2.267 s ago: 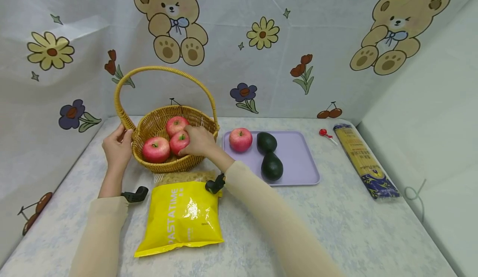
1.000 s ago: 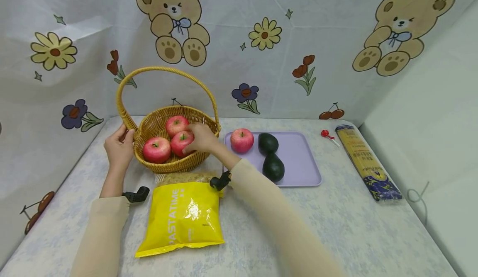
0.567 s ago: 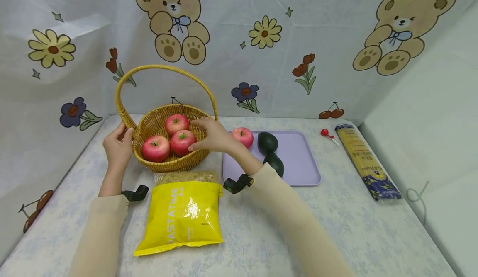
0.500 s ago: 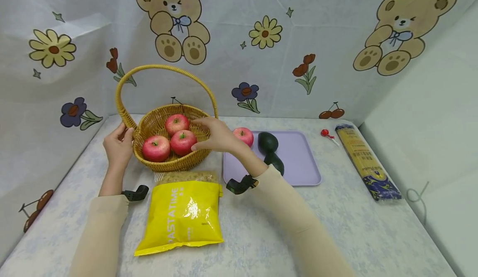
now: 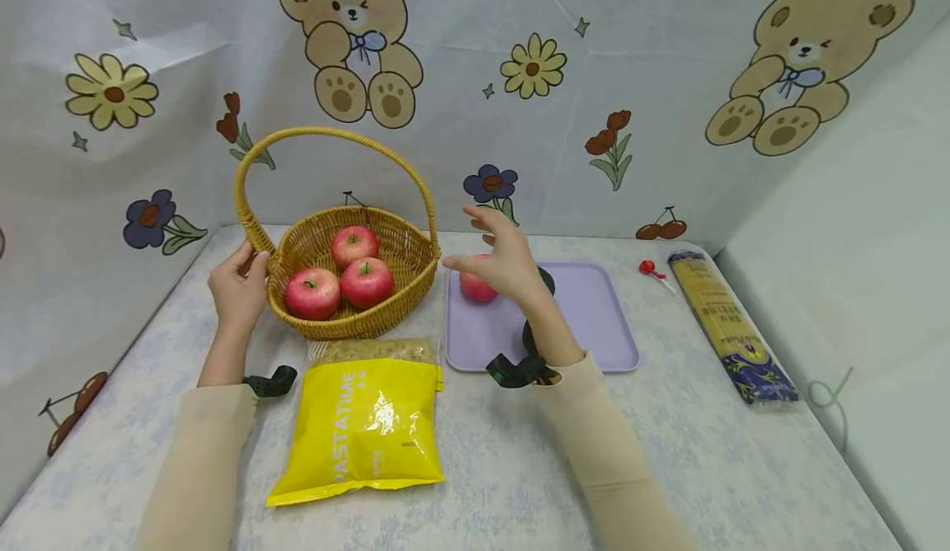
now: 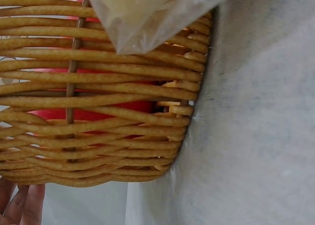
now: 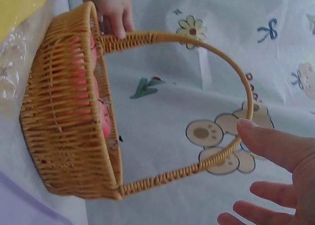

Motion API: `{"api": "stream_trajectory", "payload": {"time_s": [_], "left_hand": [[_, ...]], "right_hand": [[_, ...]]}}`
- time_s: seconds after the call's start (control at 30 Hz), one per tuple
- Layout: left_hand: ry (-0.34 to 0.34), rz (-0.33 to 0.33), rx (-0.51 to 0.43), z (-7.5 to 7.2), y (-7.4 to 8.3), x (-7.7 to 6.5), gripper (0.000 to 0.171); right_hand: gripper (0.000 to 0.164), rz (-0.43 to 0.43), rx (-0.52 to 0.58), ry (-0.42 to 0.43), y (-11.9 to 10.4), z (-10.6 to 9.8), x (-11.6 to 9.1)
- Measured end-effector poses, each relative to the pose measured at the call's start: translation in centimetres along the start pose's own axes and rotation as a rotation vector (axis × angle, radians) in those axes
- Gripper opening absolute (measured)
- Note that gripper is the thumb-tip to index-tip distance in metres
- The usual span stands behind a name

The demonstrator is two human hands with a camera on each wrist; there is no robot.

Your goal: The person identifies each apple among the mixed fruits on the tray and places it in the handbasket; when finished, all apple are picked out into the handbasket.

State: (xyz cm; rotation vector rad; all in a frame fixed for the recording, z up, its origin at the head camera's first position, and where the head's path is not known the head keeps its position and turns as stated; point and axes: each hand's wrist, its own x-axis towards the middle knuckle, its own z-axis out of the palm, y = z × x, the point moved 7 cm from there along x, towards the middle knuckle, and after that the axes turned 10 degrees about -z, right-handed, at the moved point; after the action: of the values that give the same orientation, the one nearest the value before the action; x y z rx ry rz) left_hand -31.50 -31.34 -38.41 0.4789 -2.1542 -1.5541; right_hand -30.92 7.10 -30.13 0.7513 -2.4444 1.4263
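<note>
At the left, a wicker basket (image 5: 406, 264) with a tall arched handle holds three red apples (image 5: 312, 294). My left hand (image 5: 239, 287) pinches its left side where the handle meets the rim; in the left wrist view, only some fingers (image 6: 32, 205) show under the wickerwork (image 6: 98, 102). My right hand (image 5: 508, 266) hovers above the lilac tray (image 5: 594, 312), fingers spread and holding nothing. Under it on the tray are another apple (image 5: 475, 289) and two dark green avocados (image 5: 549, 280), partly hidden by the hand and wrist. The right wrist view shows this hand (image 7: 285, 180) apart from the basket.
A yellow pasta bag (image 5: 364, 427) lies in front of the basket, with a clear bag of pasta (image 5: 371, 350) partly beneath it. Right of the tray are a red lollipop (image 5: 648, 267) and a long spaghetti pack (image 5: 727, 320). A bear-print cloth (image 5: 445, 163) hangs behind.
My right hand has let go of the front right apple in the basket, opened, and moved right and up over the tray. My left hand has stayed at the basket.
</note>
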Motion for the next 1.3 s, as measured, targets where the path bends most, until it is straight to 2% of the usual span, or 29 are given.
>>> {"api": "stream_trajectory", "payload": {"time_s": [0.2,0.47,0.8,1.03,1.3], "left_hand": [[-0.005,0.001,0.023,0.2,0.0,0.1,0.038],[-0.007,0.013,0.009,0.3,0.0,0.0,0.038],[-0.003,0.035,-0.006,0.2,0.2,-0.1,0.037],[0.005,0.014,0.011,0.1,0.1,-0.1,0.037],[0.002,0.023,0.001,0.0,0.2,-0.2,0.037]], "right_hand": [[0.081,0.024,-0.059,0.064,1.8,-1.5,-1.0],[0.089,0.111,-0.163,0.027,3.9,-1.8,-1.6],[0.093,0.178,-0.141,0.015,6.3,-1.3,-1.5],[0.093,0.211,-0.145,0.0,7.8,-0.8,-1.5],[0.092,0.242,-0.171,-0.036,9.1,-0.2,-1.6]]}}
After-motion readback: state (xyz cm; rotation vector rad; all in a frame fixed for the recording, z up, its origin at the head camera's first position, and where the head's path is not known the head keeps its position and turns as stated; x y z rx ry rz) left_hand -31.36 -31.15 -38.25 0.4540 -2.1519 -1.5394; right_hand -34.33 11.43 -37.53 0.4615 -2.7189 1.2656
